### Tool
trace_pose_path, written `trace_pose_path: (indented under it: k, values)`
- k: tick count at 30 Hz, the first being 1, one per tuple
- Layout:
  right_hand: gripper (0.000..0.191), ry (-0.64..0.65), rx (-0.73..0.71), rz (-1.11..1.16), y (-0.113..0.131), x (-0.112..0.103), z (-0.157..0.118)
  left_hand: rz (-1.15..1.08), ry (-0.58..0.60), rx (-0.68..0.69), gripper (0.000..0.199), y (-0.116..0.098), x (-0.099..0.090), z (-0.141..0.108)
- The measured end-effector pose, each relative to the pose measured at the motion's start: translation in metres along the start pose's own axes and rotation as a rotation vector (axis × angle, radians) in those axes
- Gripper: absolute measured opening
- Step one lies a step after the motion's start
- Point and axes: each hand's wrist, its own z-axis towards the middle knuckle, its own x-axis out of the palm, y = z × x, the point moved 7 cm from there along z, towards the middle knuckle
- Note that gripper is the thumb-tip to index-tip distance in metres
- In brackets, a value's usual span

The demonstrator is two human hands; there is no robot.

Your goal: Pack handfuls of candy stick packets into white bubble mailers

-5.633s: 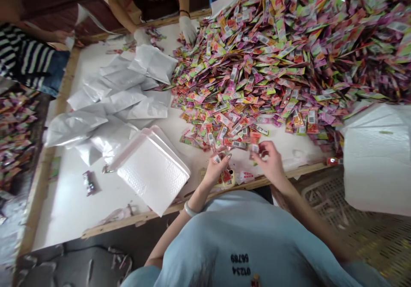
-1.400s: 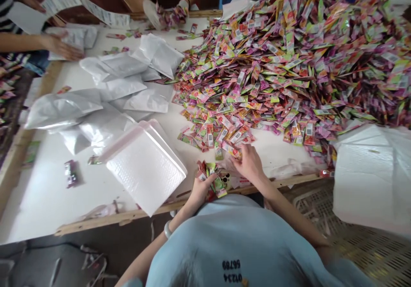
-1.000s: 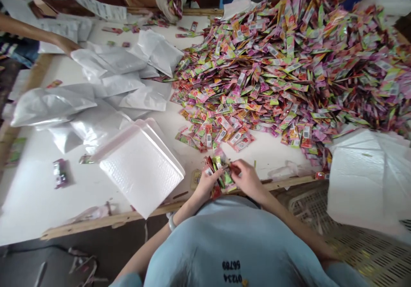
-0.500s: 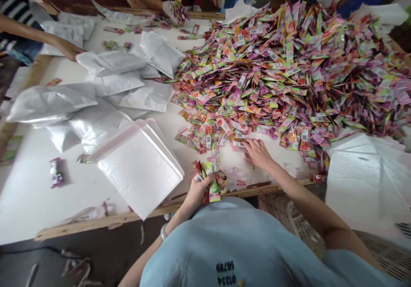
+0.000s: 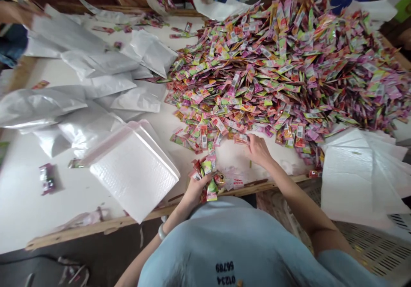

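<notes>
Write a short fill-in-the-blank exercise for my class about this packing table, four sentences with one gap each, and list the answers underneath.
1. The hand gripping the bunch of packets is the person's ____ one.
2. In the picture, the large packet pile lies to the ____ of the silvery bags.
3. The person's shirt is light ____.
4. The black digits on it are printed in ____ rows.

Missing words: left; right; blue; two.

The left hand (image 5: 195,188) partly hides its packets (image 5: 207,166); the left edge crops a silvery pouch (image 5: 41,105).
</notes>
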Motion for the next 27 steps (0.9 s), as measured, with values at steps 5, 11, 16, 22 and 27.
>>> trace_pose_path:
  k: [5,11,16,22,27]
  values:
    - [0.031,0.108,-0.047,-0.109,0.015,0.017,0.031,-0.035,0.026,0.006,0.052,-0.003,0.005,-0.004]
    - [0.028,-0.067,-0.048,-0.143,0.011,0.008,0.051,-0.070,0.010,0.025,0.053,-0.005,0.005,-0.002]
    - [0.035,-0.081,-0.017,-0.158,0.006,0.018,0.044,-0.065,0.014,0.032,0.050,-0.001,0.004,0.000]
    - [0.051,-0.205,0.259,0.465,-0.018,0.022,-0.007,-0.058,0.044,0.034,0.056,-0.003,0.009,0.005]
    - [0.031,-0.210,0.380,1.091,0.002,0.015,-0.047,0.043,0.013,0.073,0.051,0.001,0.019,0.019]
